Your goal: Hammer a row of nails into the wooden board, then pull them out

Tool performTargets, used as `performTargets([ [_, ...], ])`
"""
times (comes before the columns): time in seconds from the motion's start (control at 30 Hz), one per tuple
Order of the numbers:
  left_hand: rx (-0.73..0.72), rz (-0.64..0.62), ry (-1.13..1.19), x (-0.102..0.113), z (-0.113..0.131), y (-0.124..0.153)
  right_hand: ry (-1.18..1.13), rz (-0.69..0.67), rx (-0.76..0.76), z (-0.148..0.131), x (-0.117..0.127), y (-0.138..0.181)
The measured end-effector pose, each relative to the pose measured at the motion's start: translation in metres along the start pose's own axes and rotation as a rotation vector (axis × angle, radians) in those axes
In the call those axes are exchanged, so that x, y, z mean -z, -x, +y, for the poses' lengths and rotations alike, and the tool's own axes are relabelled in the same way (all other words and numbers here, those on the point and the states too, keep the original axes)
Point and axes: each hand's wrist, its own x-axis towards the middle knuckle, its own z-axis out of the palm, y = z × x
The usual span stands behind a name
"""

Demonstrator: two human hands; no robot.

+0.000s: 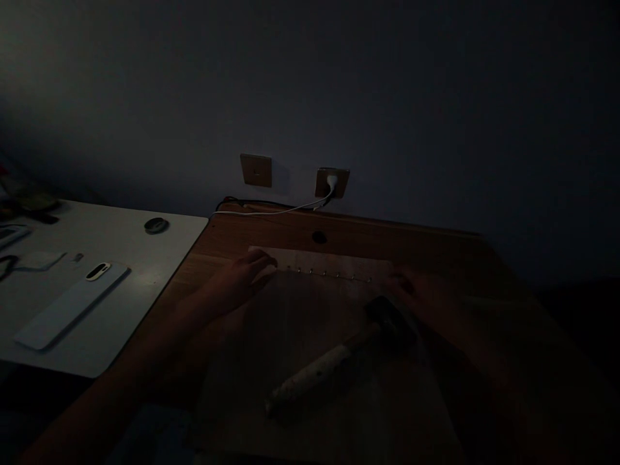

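The scene is very dark. My left hand (242,279) lies on the far left part of a pale board (320,336), fingers stretched toward its top edge. My right hand (421,297) rests at the board's far right, dim; its fingers look bent on the surface. Along the board's far edge runs a row of small nails or studs (334,274). A mallet (339,358) with a black head and a pale handle lies on the board between my hands, touched by neither.
The board sits on a brown wooden desk (271,236) against a wall with two sockets; a white plug and cable (331,183) hang from one. A white table (121,258) at left holds a flat white device (72,303) and small items.
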Motion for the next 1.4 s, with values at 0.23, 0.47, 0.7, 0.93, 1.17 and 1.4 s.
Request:
performTargets([
  [0.23,-0.086,-0.055,0.088,-0.016,-0.009,-0.031,0.077,-0.224,0.130,-0.005,-0.014,-0.044],
  [0.47,0.012,0.047,0.207,-0.010,-0.003,-0.037,-0.268,-0.089,0.055,-0.023,-0.006,-0.034],
  [0.7,0.563,0.238,1.307,-0.010,0.010,-0.048,-1.333,-0.170,-0.370,-0.044,0.011,-0.017],
  [0.93,0.564,0.033,1.089,-0.014,0.020,-0.045,-1.228,-0.175,-0.312,-0.044,-0.003,-0.037],
  [1.17,0.215,-0.126,0.120,-0.018,0.016,-0.042,-0.093,-0.190,0.047,-0.032,-0.025,-0.050],
  [1.4,0.027,-0.222,-0.164,-0.016,0.025,-0.045,0.331,-0.317,0.144,-0.053,-0.016,-0.047],
])
